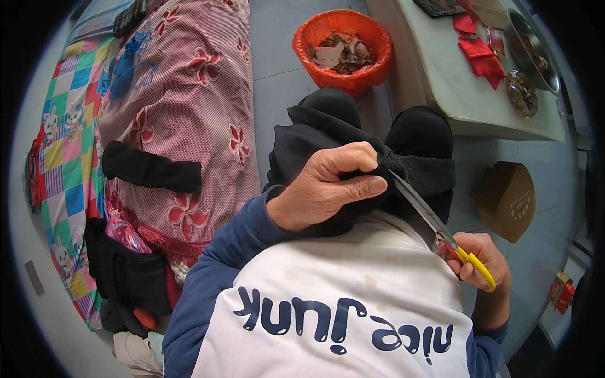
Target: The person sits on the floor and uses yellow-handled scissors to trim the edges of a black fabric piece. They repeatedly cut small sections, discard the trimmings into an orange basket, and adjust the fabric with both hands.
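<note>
Black fabric (418, 177) lies across my lap, with a folded band running over the right knee. My left hand (326, 186) pinches its edge between thumb and bent forefinger. In my right hand (479, 260) is a pair of scissors (423, 215) with yellow and red handles, my fingers around the grips. The blades look nearly closed and point up and left. Their tips meet the black fabric just right of my left fingertips; whether cloth lies between them is too small to tell.
An orange-lined waste basket (342, 85) holding scraps stands beyond my knees. At upper right, a pale table (439, 71) bears red cloth (479, 59) and a metal bowl (527, 35). A brown stool-like object (505, 201) is at right. A black sock-like piece (151, 167) rests on the pink patterned cover (189, 113).
</note>
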Demonstrator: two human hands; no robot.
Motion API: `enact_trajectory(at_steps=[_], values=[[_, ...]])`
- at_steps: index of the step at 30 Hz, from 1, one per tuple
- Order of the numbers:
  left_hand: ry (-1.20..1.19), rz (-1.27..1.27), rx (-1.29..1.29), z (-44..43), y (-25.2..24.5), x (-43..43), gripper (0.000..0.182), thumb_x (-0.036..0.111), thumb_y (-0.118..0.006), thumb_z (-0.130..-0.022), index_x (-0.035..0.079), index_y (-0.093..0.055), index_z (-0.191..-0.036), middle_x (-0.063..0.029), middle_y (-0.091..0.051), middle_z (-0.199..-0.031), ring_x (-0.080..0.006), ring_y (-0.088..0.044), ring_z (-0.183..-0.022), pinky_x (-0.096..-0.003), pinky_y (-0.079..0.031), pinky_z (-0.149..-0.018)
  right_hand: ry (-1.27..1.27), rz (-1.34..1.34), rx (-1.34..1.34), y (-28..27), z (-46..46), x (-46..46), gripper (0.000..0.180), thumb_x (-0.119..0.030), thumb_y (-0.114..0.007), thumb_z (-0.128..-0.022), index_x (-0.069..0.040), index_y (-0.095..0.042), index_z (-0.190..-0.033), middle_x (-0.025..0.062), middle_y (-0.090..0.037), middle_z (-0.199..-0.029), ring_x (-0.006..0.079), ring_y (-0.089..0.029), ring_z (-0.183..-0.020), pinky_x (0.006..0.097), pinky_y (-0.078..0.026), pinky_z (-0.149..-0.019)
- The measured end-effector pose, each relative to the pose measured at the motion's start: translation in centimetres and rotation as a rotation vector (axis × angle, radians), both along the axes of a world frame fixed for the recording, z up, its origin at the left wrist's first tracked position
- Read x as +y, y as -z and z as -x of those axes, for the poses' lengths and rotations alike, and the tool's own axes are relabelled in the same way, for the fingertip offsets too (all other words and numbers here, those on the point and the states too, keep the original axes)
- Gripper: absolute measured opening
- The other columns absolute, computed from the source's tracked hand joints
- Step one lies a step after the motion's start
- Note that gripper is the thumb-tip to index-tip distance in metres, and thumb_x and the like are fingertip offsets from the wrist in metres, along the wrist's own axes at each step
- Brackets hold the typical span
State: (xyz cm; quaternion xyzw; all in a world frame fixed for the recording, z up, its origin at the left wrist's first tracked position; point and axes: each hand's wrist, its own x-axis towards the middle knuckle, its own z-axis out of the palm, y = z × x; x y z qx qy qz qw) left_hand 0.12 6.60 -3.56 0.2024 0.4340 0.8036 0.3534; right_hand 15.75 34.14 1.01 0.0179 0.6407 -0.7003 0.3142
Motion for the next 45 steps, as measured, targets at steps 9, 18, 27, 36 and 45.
enact_trajectory(at_steps=[9,18,27,36,45], values=[[0.026,0.025,-0.031,0.0,0.0,-0.1,0.005,-0.002,-0.065,-0.085,0.000,-0.061,-0.088,0.0003,-0.045,-0.087,-0.0066,-0.043,-0.074,-0.0192,-0.037,-0.063,0.002,-0.009,0.013,0.3,-0.2,0.0,0.040,-0.035,-0.067,-0.086,0.001,-0.064,-0.102,0.0043,-0.054,-0.072,0.0110,-0.046,-0.058,0.0214,-0.037,-0.056],[0.016,-0.006,-0.095,-0.3,0.4,-0.2,0.010,-0.006,-0.065,-0.084,0.001,-0.064,-0.091,-0.0013,-0.049,-0.092,-0.0072,-0.048,-0.078,-0.0188,-0.041,-0.068,-0.012,-0.019,0.011,0.5,-0.2,0.2,0.036,-0.031,-0.065,-0.086,0.001,-0.065,-0.101,0.0053,-0.055,-0.072,0.0114,-0.047,-0.058,0.0218,-0.037,-0.056],[0.017,0.018,-0.021,-0.2,0.6,-0.3,0.010,-0.004,-0.064,-0.086,0.000,-0.066,-0.095,-0.0029,-0.052,-0.094,-0.0085,-0.050,-0.080,-0.0195,-0.041,-0.070,-0.020,-0.022,0.041,0.9,-0.1,-0.1,0.035,-0.030,-0.063,-0.085,0.001,-0.065,-0.101,0.0061,-0.056,-0.072,0.0125,-0.050,-0.059,0.0218,-0.039,-0.056],[0.007,0.020,-0.027,-0.4,0.6,-0.2,0.011,-0.004,-0.063,-0.086,0.000,-0.066,-0.096,-0.0034,-0.052,-0.096,-0.0091,-0.051,-0.082,-0.0201,-0.042,-0.073,-0.014,-0.024,0.049,1.0,-0.3,-0.1,0.040,-0.036,-0.064,-0.086,0.001,-0.065,-0.101,0.0049,-0.055,-0.071,0.0112,-0.048,-0.058,0.0212,-0.038,-0.056],[0.018,0.069,0.029,-0.4,0.1,0.2,0.009,0.001,-0.067,-0.086,-0.001,-0.059,-0.088,0.0013,-0.042,-0.087,-0.0070,-0.039,-0.075,-0.0198,-0.035,-0.065,-0.001,-0.019,0.059,1.0,-0.1,-0.5,0.042,-0.039,-0.064,-0.087,0.001,-0.065,-0.101,0.0048,-0.055,-0.071,0.0116,-0.048,-0.058,0.0217,-0.038,-0.056]])
